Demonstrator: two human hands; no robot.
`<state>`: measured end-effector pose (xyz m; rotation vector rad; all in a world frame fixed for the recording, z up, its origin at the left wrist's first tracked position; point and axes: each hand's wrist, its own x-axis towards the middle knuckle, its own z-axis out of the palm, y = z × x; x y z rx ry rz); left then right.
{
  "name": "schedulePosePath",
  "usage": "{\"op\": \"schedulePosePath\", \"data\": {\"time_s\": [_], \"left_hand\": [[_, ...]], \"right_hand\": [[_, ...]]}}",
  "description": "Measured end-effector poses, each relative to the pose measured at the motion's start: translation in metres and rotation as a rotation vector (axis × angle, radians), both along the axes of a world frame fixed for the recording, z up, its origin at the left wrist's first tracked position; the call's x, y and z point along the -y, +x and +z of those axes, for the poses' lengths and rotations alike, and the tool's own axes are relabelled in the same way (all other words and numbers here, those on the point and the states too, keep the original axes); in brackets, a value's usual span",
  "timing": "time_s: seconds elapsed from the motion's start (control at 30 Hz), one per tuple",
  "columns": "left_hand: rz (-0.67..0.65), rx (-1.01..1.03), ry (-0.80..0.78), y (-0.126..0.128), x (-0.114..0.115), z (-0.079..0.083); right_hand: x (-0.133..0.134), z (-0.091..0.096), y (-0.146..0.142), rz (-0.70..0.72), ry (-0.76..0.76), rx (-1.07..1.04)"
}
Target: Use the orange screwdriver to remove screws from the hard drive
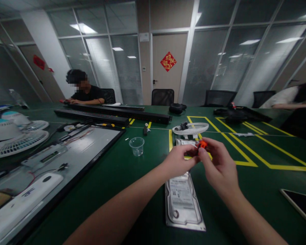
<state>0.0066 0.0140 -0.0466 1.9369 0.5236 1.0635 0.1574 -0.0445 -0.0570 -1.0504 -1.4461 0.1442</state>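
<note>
My right hand [220, 166] is closed around a small orange-and-black object [203, 144], its exact kind too small to make out. The fingers of my left hand [179, 159] are pinched on the dark end of that same piece. Both hands are raised above the table. Below them a silver hard drive [182, 200] lies label up, its far part hidden by my left hand. Another silver, labelled piece [181, 142] shows just behind my hands. Beyond it rests a round white fan grille [202, 128] with a small dark part on it.
A clear plastic cup [137, 147] stands on the green table [112, 194]. To the left lie a large flat panel [91, 146], a white power strip [40, 190] and fan parts [20, 143]. Long black bars [142, 115] cross behind. A phone [301, 204] lies right. Two people sit opposite.
</note>
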Motion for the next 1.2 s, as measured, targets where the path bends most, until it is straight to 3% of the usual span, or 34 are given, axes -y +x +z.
{"op": "schedulePosePath", "data": {"time_s": [0.27, 0.6, 0.83, 1.2], "left_hand": [[-0.017, -0.011, 0.012, -0.0008, -0.0031, -0.0027], [0.083, -0.015, -0.008, -0.0004, 0.0016, -0.0015], [0.004, -0.065, 0.036, 0.0021, 0.0011, -0.0037], [0.118, -0.014, -0.015, 0.0018, 0.0055, -0.0001]], "right_hand": [[0.0032, 0.0027, -0.0027, -0.006, -0.028, -0.008], [-0.0022, 0.0003, -0.0012, -0.041, 0.02, 0.019], [0.0044, 0.0007, -0.0019, 0.022, -0.044, -0.016], [-0.0001, -0.0011, 0.0022, -0.04, 0.03, 0.114]]}}
